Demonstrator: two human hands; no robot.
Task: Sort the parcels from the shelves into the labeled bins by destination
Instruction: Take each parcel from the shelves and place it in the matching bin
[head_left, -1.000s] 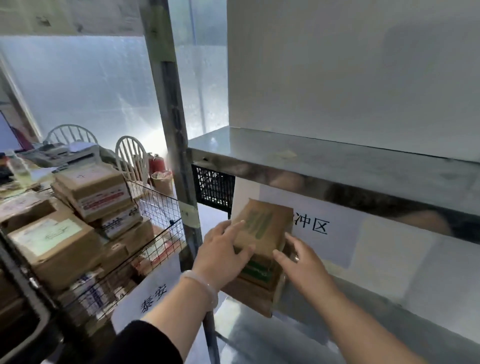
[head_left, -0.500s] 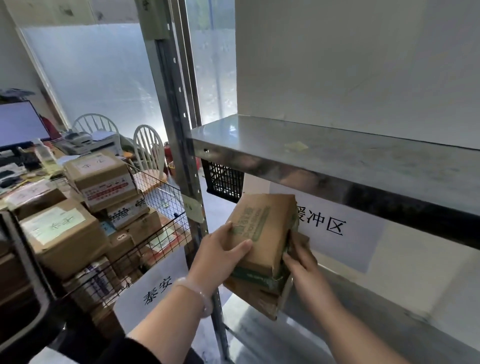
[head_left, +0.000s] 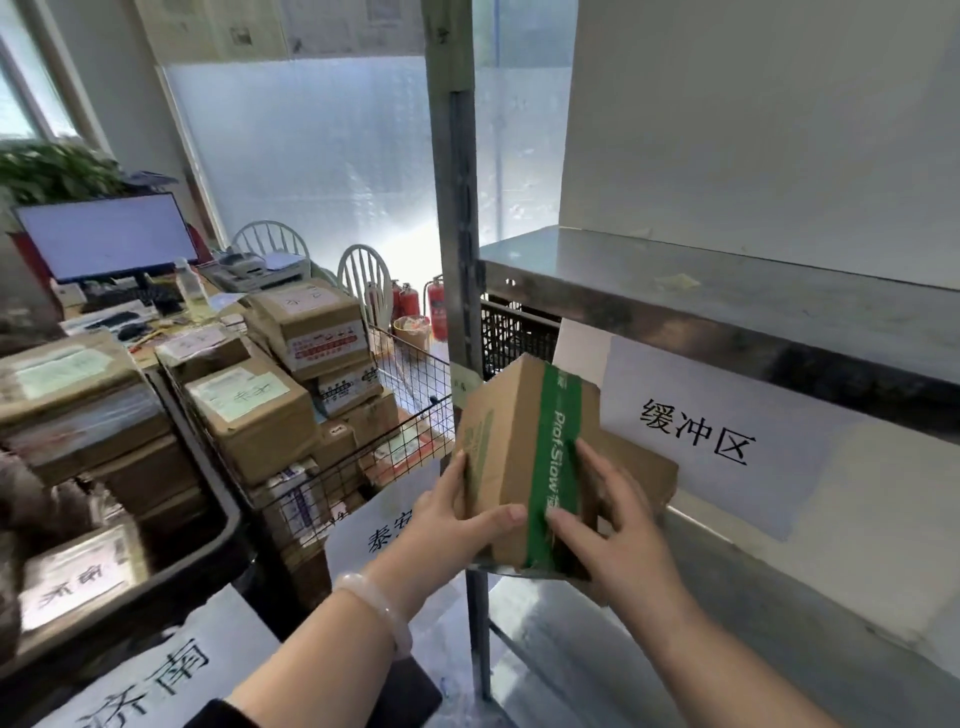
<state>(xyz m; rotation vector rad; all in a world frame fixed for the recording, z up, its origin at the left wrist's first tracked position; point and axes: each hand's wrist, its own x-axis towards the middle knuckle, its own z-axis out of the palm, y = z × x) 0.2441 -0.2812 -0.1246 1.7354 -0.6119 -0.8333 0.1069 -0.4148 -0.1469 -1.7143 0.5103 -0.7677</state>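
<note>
A wire basket (head_left: 415, 410) of parcels (head_left: 254, 415) stands at left. Beside it, at the front edge of the lower shelf (head_left: 779, 649), 2 hands grasp a tilted cardboard box (head_left: 511, 441) with green tape (head_left: 558, 467). The left hand (head_left: 447, 525) curls round its left edge, and the right hand (head_left: 623, 545) clasps its right side with spread fingers (head_left: 597, 467).

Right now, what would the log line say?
left hand: grips green-taped cardboard parcel | right hand: grips it too | parcel: tilted, at front of lower metal shelf
</note>
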